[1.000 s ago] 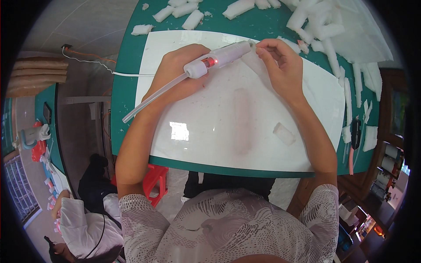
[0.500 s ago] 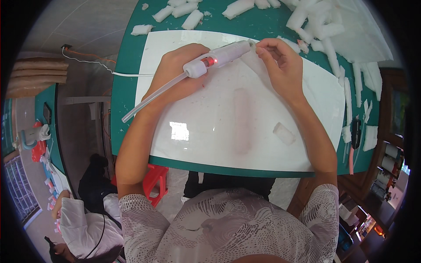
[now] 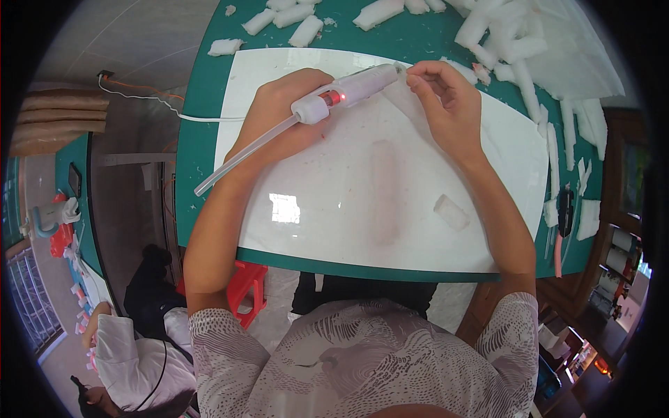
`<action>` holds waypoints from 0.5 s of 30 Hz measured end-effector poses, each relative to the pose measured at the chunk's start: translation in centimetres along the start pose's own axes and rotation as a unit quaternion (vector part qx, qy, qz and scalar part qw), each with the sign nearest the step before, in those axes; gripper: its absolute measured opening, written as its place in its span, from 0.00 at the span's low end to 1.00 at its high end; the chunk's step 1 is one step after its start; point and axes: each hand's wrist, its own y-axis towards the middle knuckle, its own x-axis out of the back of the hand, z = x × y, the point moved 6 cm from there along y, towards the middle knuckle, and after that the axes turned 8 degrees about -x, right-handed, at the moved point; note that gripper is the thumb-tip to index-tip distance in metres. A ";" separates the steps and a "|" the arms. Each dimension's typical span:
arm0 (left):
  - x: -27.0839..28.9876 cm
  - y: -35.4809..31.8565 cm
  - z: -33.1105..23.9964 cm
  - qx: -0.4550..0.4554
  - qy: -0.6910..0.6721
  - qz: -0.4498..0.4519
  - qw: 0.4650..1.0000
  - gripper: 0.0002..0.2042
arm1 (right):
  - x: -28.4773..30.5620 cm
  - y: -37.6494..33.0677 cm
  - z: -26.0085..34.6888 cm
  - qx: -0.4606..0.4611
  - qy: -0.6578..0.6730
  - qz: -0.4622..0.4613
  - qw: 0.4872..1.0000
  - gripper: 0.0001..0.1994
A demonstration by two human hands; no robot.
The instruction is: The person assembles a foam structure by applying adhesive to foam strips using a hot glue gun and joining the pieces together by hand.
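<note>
Hands at a white tool over a white board.
Left hand [image 3: 282, 115] grips the tool [image 3: 348, 92] at the board's [image 3: 313, 209] far edge; right hand [image 3: 446, 97] fingers pinch together at its tip.

The white tool's [image 3: 352, 89] tip vanishes behind the right hand's fingers [image 3: 425, 78]; whatever they pinch is too small to tell. Foam scraps [image 3: 516, 35] blur toward the rim.
</note>
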 end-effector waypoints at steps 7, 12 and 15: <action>0.1 0.0 0.0 -0.005 0.016 -0.001 1.000 0.12 | -0.1 0.0 0.1 -0.007 -0.004 0.000 1.000 0.06; 0.1 -0.1 0.0 0.001 0.010 0.000 1.000 0.12 | 0.0 0.0 0.1 0.000 -0.007 -0.001 1.000 0.06; -0.1 0.0 0.0 0.010 0.024 0.023 0.999 0.16 | 0.0 0.0 -0.1 0.002 -0.005 0.000 1.000 0.06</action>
